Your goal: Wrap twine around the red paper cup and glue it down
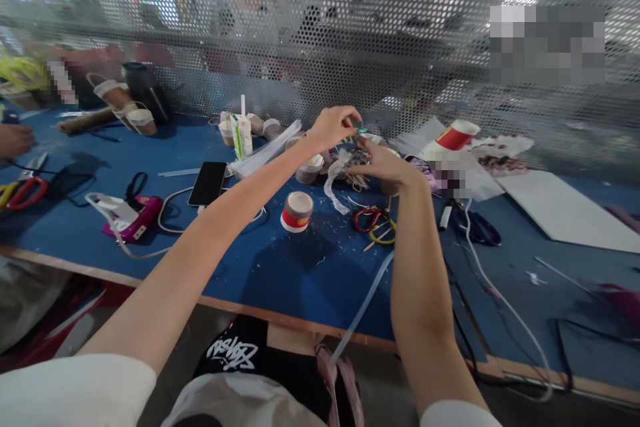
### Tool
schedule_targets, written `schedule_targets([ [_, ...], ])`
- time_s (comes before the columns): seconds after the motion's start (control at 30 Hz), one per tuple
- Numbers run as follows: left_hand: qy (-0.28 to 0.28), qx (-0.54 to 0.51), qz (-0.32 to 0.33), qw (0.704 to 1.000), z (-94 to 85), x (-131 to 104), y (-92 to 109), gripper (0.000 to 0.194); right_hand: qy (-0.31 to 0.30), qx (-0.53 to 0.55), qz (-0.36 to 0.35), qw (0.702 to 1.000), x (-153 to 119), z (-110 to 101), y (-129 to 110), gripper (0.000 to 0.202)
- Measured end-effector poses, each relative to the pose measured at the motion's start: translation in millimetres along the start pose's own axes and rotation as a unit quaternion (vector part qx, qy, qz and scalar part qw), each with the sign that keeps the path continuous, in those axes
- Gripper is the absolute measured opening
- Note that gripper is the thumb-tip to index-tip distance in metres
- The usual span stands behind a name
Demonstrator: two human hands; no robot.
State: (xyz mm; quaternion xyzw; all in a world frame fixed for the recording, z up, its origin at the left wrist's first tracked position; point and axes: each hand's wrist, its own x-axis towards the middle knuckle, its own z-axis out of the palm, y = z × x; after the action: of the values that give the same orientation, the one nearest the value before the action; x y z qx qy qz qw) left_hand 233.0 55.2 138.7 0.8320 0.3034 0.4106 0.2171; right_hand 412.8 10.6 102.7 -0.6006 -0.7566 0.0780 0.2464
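Both my hands are raised close together above the cluttered back of the blue table. My left hand (334, 127) has its fingers pinched on a small teal item (361, 131), too small to name. My right hand (383, 161) is just beside and below it, thumb and forefinger near the teal item; whether they grip it is unclear. Under the hands are white lace ribbon (335, 181) and a bundle of thin strands (357, 163). An upside-down red and white paper cup (297, 212) stands nearer to me. Scissors (375, 221) with red and yellow handles lie below my right hand.
A phone (208, 183), a magenta power strip (140, 217) and white cables lie left. Another person's hand (15, 140) is at the far left. A perforated metal screen (280, 33) rises behind. White board (575, 210) and cables are on the right.
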Motion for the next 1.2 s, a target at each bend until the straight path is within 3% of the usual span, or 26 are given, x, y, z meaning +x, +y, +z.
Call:
schedule_targets([
  [0.13, 0.023, 0.001, 0.019, 1.000, 2.7, -1.8, 9.3, 0.020, 0.033, 0.070, 0.019, 0.997, 4.9, 21.5, -16.9, 0.038],
  [0.33, 0.114, -0.038, 0.008, 0.993, -20.2, -1.5, 21.7, 0.014, 0.012, 0.075, 0.069, 0.995, -1.1, 33.7, -3.5, 0.030],
  [0.5, 0.180, -0.177, -0.020, 0.967, -51.8, -21.9, 30.1, 0.007, -0.013, 0.022, 0.121, 0.992, -0.4, 38.8, 14.4, 0.034],
  [0.67, 0.177, -0.197, -0.007, 0.964, -70.5, -61.5, 28.4, 0.022, -0.037, -0.041, 0.165, 0.985, 4.1, 46.5, 21.4, 0.035],
  [0.87, 0.284, -0.246, -0.001, 0.927, -99.2, -82.7, 29.2, 0.025, -0.047, -0.084, 0.166, 0.981, -2.5, 50.1, 19.9, 0.036],
  [1.03, 0.268, -0.313, 0.097, 0.906, -130.1, -95.6, 39.9, 0.028, -0.031, -0.108, 0.160, 0.981, -3.0, 51.6, 18.0, 0.035],
  [1.2, 0.277, -0.308, 0.079, 0.907, -140.2, -105.8, 52.1, 0.025, -0.013, -0.134, 0.163, 0.977, -5.3, 49.2, 15.7, 0.035],
])
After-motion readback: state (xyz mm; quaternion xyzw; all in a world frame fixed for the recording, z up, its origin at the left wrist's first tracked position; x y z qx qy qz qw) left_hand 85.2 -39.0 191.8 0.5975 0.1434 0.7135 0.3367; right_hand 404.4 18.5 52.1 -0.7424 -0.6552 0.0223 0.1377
